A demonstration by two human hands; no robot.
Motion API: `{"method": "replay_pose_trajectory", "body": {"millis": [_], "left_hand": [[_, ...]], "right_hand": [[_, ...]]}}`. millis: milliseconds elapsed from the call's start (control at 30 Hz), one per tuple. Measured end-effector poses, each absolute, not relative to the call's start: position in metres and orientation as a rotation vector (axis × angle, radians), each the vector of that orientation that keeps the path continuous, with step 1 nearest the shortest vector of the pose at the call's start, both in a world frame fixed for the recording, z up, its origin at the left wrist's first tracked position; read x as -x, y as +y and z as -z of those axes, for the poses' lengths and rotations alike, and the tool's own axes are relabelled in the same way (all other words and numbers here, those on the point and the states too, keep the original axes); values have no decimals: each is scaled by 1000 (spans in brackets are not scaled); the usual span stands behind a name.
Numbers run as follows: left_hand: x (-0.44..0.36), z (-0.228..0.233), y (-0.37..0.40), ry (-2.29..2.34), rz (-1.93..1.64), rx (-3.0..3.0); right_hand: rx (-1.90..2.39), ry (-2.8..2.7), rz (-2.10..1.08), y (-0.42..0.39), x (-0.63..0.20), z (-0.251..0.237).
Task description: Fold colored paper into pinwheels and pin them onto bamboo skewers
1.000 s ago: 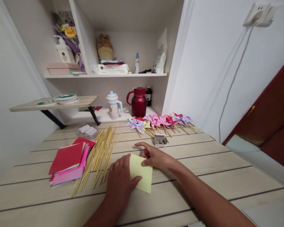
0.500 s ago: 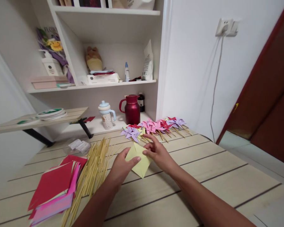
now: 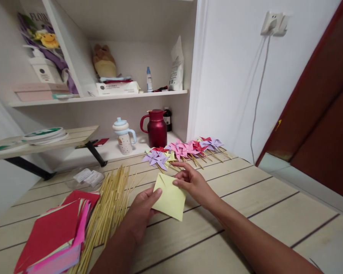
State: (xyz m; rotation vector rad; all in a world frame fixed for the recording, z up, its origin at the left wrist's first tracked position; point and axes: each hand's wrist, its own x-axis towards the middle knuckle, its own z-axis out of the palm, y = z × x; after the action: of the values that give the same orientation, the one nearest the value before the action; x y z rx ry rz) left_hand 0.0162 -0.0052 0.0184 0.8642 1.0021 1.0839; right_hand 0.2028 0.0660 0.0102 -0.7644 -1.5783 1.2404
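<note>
A square of pale yellow paper point(image 3: 170, 199) is held up over the table between my two hands. A slit or crease shows near its top corner. My left hand point(image 3: 144, 203) pinches its left edge, thumb on the front face. My right hand point(image 3: 190, 180) grips the upper right edge between thumb and fingers, with the index finger stretched out above. Just beyond lie finished paper pinwheels point(image 3: 183, 149) in purple, pink, red and yellow, on thin sticks. To the left is a heap of thin wooden sticks point(image 3: 112, 201), beside a stack of coloured paper point(image 3: 51, 232).
A clear plastic container with white packets point(image 3: 88, 177) sits behind the paper stack. A small raised stand point(image 3: 80, 135) is at the left. A light blue-lidded cup point(image 3: 124, 139) and a dark red jug point(image 3: 157, 129) stand at the shelf's base. A cable point(image 3: 258, 95) hangs down the wall.
The yellow paper has turned, so its point no longer faces straight down. My left hand has shifted its hold along the left edge. The camera view has moved slightly.
</note>
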Motion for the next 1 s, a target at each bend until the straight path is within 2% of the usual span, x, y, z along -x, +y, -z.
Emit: {"method": "replay_pose_trajectory", "body": {"millis": [233, 467, 667, 867, 1000], "left_hand": [[-18, -15, -17, 981, -968, -918], [-24, -16, -16, 987, -1196, -696], [-20, -14, -11, 1048, -1366, -588], [-24, -14, -17, 962, -1232, -700], [-25, -25, -22, 917, -1146, -739]], "right_hand": [[773, -1572, -1220, 60, -204, -18], [715, -1411, -1239, 50, -203, -21], [784, -1419, -1435, 43, -195, -19], [748, -1383, -1466, 42, -186, -12], [863, -1421, -1319, 49, -196, -14]]}}
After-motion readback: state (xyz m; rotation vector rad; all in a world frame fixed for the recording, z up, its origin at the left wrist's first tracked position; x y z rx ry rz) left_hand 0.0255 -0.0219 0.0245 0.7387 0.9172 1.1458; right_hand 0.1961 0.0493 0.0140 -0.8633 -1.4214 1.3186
